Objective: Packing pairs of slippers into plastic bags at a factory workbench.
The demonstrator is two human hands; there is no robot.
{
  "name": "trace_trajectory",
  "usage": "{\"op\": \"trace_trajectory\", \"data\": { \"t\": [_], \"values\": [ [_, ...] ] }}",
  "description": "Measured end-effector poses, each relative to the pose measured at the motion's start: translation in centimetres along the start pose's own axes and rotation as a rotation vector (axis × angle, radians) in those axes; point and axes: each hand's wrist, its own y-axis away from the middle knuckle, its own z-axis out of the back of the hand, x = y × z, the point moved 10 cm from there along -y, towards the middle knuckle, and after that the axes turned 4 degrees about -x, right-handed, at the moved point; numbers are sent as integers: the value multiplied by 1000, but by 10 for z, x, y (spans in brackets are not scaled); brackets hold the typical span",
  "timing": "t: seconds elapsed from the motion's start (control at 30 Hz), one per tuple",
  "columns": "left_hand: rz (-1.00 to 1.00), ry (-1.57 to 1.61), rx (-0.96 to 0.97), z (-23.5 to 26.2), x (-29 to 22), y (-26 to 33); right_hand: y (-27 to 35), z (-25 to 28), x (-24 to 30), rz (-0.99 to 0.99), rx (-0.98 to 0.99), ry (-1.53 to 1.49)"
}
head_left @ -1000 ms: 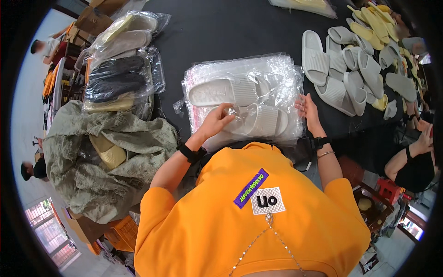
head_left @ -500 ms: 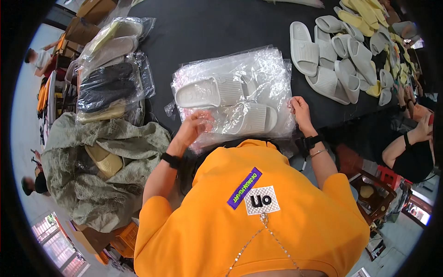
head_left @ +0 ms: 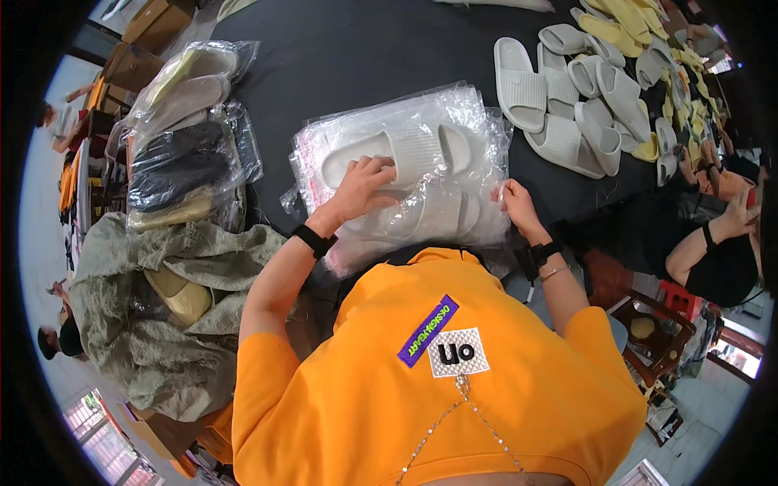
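Two light grey slippers lie side by side on a stack of clear plastic bags (head_left: 474, 109) in front of me. My left hand (head_left: 363, 188) has its fingers over the near side of the far slipper (head_left: 417, 154), behind its ribbed strap, with the thumb along its edge. The near slipper (head_left: 446, 212) lies under clear film. At the stack's right edge, my right hand (head_left: 519, 206) pinches the plastic of the top bag. Reflections on the film hide how far the far slipper sits inside the bag.
Loose light grey slippers (head_left: 559, 146) and yellow ones (head_left: 612, 36) are heaped at the far right. Bagged slippers (head_left: 182, 162) are piled at the left, beyond a grey-green woven sack (head_left: 146, 348). Another person's arm (head_left: 697, 243) shows at the right. The table (head_left: 340, 57) is black.
My left hand has moved up and right from the near-left side of the bags onto the far slipper. Both slippers have shifted right relative to the bags. My right hand stays at the bag's edge.
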Motion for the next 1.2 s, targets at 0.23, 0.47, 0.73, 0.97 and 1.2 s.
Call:
{"op": "trace_trajectory", "data": {
  "t": [0.23, 0.47, 0.73, 0.97, 1.2],
  "values": [
    [-121, -122, 21, -37, -23, -31, -7, -24, -2, -73, 56, -170],
    [19, -120, -89, -49, -16, -23, -4, -15, 17, -71, -57, -215],
    [422, -291, -337, 23, 74, 94, -17, 8, 18, 10, -235, -56],
    [694, 117, -996, 137, 144, 198, -19, 12, 41, 231, -308, 272],
    [433, 198, -740, 173, 86, 81, -14, -17, 65, 285, -211, 282]
  ]
}}
